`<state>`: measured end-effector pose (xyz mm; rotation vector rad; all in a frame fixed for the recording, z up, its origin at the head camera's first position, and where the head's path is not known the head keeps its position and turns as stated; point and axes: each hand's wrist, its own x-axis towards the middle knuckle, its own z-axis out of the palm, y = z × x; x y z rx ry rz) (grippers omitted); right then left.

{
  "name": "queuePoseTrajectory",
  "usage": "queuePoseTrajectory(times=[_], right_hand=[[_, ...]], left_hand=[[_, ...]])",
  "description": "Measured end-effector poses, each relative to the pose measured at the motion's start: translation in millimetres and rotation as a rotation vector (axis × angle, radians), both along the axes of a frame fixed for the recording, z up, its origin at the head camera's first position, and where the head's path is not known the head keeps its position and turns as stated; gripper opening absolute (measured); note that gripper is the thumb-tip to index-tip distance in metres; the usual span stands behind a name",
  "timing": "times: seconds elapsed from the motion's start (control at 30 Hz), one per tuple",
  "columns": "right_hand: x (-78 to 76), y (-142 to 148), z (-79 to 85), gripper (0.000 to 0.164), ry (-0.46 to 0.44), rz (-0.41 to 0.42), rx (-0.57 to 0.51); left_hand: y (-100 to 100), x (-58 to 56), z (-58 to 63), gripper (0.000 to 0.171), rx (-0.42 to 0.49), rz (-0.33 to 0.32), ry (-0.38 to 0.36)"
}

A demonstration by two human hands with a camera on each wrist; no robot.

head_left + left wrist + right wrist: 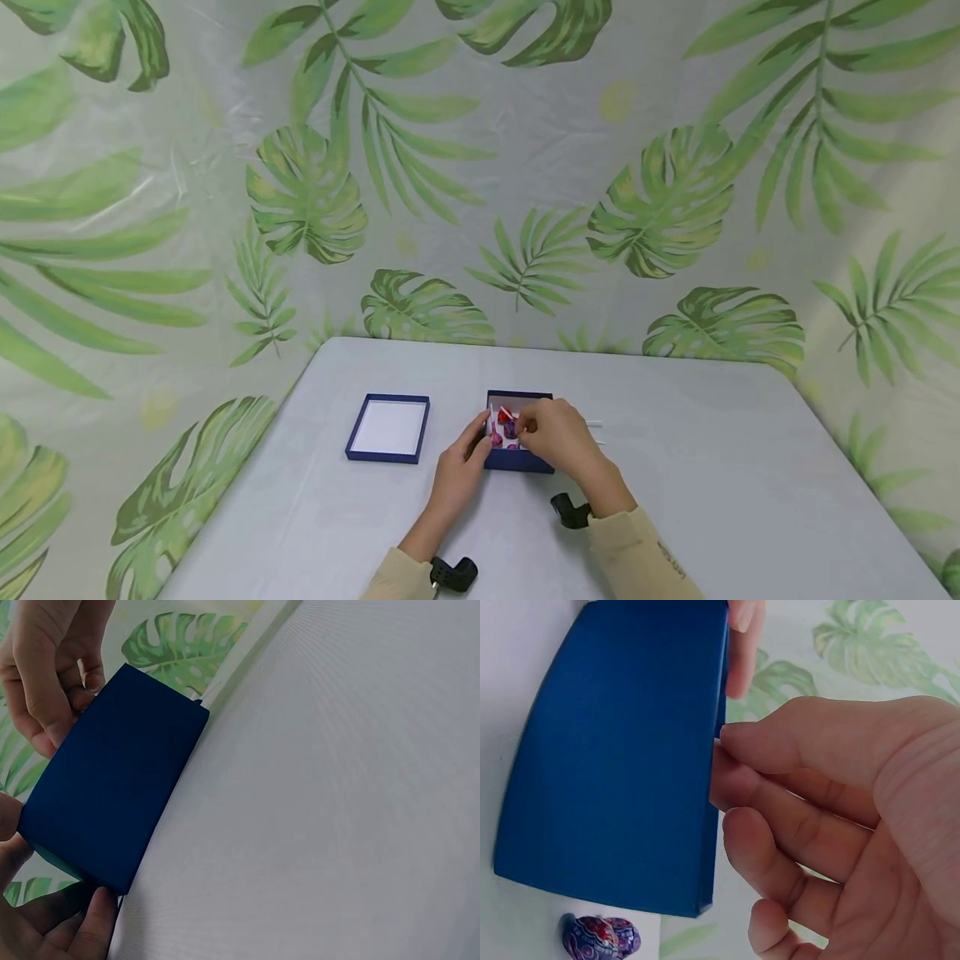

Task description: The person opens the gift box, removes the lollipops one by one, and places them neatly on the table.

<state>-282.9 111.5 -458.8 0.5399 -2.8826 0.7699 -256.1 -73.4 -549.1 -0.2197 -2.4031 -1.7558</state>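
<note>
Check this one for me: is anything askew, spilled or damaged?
Nothing stands out. The blue box sits flat, open side up; the matching lid lies to its left, inner side up. The wrapped candies outside the box lie beside it, with no visible damage.

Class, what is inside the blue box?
Inside the blue box, red, pink and purple wrapped lollipops show. The right hand covers the right part; whatever lies beneath is hidden.
</note>
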Motion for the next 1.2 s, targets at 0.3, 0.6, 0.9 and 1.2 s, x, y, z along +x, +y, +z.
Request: queuePoseTrajectory(times=[0.3, 0.6, 0.9, 1.2], right_hand=[[4.7, -1, 4.6, 0.012, 0.029, 0.010, -0.002], [3.0, 1, 7.3, 0.007, 0.088, -0.005, -0.010], [9.0, 8, 15.9, 0.006, 0.060, -0.048, -0.083], [13.2, 22, 22.0, 0.006, 0.075, -0.091, -0.139]], left_hand=[[1, -2.0, -2.8, 0.045, 0.008, -0.020, 0.026], [2, -2.3, -2.3, 0.044, -0.006, -0.004, 0.030], [-3, -0.2, -3.6, 0.045, -0.012, -0.005, 0.005], [-1, -1.3, -1.6, 0.045, -0.014, -0.004, -0.007]])
